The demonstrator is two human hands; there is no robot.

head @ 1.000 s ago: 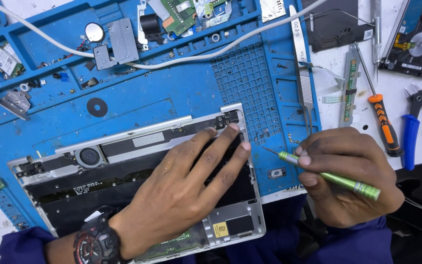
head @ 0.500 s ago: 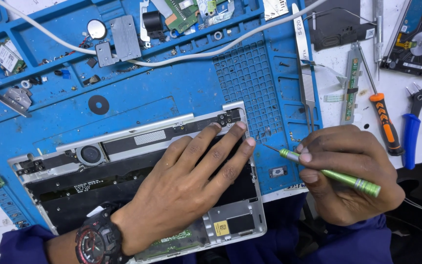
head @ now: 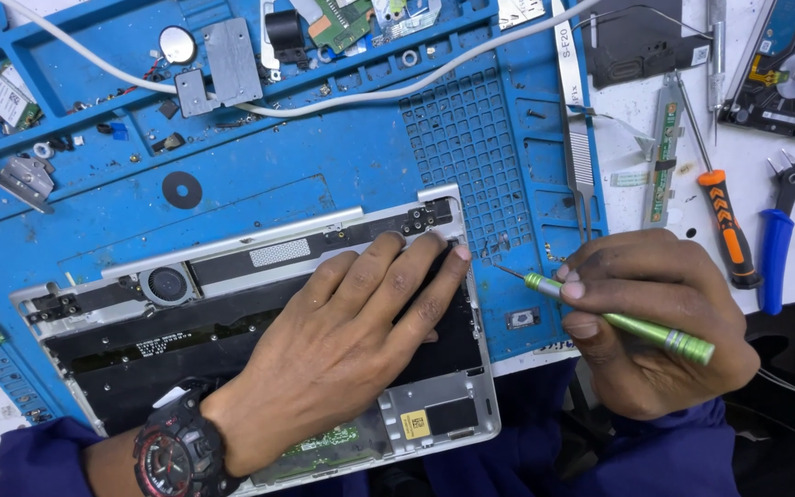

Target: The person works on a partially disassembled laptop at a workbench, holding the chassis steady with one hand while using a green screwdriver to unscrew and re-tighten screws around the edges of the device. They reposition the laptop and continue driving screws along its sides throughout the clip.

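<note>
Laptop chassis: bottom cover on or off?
Off. The laptop chassis lies opened on the blue mat, fan and internal boards exposed under the left hand.

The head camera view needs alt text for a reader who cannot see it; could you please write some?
A left hand rests flat on an opened silver laptop chassis lying on a blue repair mat, while the right hand holds a green screwdriver just beside the chassis. Pliers, an orange screwdriver and loose parts lie around.

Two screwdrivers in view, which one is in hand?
The green screwdriver, gripped by the right hand. The orange-handled screwdriver lies untouched on the white table.
</note>
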